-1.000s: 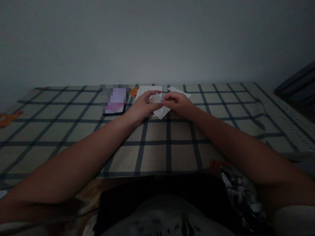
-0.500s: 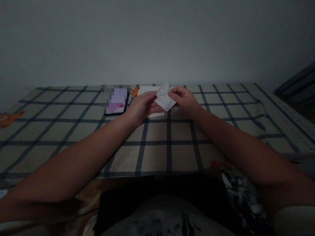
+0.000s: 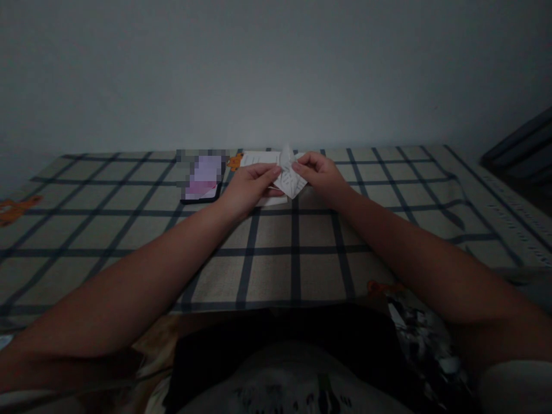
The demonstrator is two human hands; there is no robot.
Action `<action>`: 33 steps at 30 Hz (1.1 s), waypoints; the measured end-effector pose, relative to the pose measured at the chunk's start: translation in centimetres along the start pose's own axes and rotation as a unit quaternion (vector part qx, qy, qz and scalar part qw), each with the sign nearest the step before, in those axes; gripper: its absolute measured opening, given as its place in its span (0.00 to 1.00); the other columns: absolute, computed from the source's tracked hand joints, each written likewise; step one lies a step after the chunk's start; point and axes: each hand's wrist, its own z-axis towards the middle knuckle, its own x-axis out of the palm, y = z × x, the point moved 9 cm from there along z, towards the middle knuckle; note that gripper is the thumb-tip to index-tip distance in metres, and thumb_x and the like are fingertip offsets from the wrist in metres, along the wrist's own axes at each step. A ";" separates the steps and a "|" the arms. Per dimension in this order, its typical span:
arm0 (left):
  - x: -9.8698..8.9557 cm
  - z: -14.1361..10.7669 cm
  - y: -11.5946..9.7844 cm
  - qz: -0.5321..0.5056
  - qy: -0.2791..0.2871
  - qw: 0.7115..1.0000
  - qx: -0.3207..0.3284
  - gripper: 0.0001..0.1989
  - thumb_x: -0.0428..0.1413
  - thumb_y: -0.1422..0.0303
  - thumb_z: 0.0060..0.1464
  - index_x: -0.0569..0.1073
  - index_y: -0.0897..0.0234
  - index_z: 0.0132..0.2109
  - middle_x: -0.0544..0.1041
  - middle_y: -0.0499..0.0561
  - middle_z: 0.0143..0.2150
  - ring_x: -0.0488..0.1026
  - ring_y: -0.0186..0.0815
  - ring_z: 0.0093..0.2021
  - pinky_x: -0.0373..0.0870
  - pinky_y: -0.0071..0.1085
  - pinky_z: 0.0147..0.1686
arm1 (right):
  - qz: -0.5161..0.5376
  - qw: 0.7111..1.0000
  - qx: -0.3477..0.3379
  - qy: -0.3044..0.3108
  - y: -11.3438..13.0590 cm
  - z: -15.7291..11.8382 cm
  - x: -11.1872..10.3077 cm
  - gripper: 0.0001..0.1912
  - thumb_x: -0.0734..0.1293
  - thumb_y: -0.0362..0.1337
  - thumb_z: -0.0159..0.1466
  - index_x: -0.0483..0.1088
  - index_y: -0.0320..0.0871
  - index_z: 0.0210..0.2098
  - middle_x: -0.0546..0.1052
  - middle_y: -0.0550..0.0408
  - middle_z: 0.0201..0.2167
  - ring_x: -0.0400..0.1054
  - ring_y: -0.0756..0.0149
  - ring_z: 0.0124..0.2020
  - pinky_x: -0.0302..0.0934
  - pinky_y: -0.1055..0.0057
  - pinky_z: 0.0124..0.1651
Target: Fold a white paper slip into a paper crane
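Observation:
A small piece of folded white paper [image 3: 291,183] is held up between my two hands, its creased lower part coming to a point toward me. My left hand [image 3: 252,185] pinches its left side, thumb on top and fingers beneath. On the other side, my right hand [image 3: 321,172] grips the right edge between thumb and index finger. Flat on the table under and behind my left hand lies a white printed sheet or booklet [image 3: 261,158], partly hidden by the hand and the folded paper.
A phone [image 3: 202,178] with a lit pinkish screen, partly pixelated, lies left of my left hand. The checked tablecloth [image 3: 276,273] covers the table, which meets a plain wall [image 3: 276,69]. Something dark and striped [image 3: 521,149] stands at the far right.
My left thumb has come over onto the folded paper's left side. The paper has been bent inward, its upper flap looking narrower and more crumpled. My right hand has barely moved.

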 end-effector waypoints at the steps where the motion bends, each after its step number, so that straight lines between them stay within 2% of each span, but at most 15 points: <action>1: -0.1 0.0 -0.1 0.010 -0.003 1.000 0.003 0.22 0.70 0.52 0.50 0.82 0.68 0.42 0.84 0.57 0.42 0.81 0.39 0.42 0.81 0.30 0.40 | -0.009 1.000 -0.006 0.001 0.2 0.0 0.0 0.21 0.76 0.53 0.55 0.67 0.45 0.31 0.72 0.58 0.29 0.65 0.68 0.32 0.63 0.69 0.35; 6: -0.5 0.0 -0.5 0.043 -0.019 0.999 0.015 0.23 0.72 0.51 0.45 0.82 0.68 0.38 0.83 0.53 0.35 0.79 0.34 0.32 0.80 0.29 0.36 | -0.052 0.998 -0.030 0.028 0.7 -0.2 0.4 0.21 0.75 0.54 0.58 0.68 0.44 0.32 0.70 0.59 0.27 0.62 0.69 0.30 0.59 0.71 0.32; 12: -1.0 -0.2 -0.6 0.088 -0.048 0.995 -0.002 0.22 0.71 0.52 0.45 0.78 0.66 0.35 0.83 0.53 0.33 0.80 0.36 0.33 0.79 0.30 0.33 | -0.040 0.997 -0.041 0.059 1.0 -0.5 1.1 0.23 0.74 0.56 0.60 0.67 0.43 0.33 0.69 0.59 0.27 0.60 0.71 0.28 0.54 0.71 0.30; 19: -1.0 -0.2 -0.6 0.066 -0.059 0.996 -0.004 0.19 0.72 0.58 0.43 0.74 0.66 0.31 0.80 0.49 0.28 0.76 0.31 0.27 0.74 0.26 0.27 | -0.045 0.996 -0.042 0.071 1.2 -0.7 1.4 0.22 0.74 0.55 0.61 0.67 0.43 0.34 0.67 0.60 0.26 0.58 0.72 0.28 0.51 0.72 0.29; 28: -1.1 -0.1 -0.3 0.053 -0.065 0.996 0.009 0.19 0.72 0.57 0.43 0.74 0.65 0.32 0.79 0.49 0.28 0.75 0.31 0.26 0.70 0.25 0.25 | -0.045 0.994 -0.056 0.084 1.4 -0.6 1.7 0.26 0.73 0.60 0.60 0.68 0.43 0.35 0.69 0.58 0.28 0.62 0.70 0.30 0.57 0.72 0.31; 33: -1.2 -0.1 -0.4 0.054 -0.071 0.996 0.017 0.21 0.72 0.55 0.42 0.74 0.65 0.32 0.80 0.50 0.30 0.76 0.33 0.28 0.72 0.26 0.27 | -0.039 0.994 -0.052 0.092 1.2 -0.6 1.8 0.26 0.74 0.60 0.59 0.68 0.44 0.34 0.70 0.58 0.29 0.63 0.70 0.30 0.59 0.71 0.32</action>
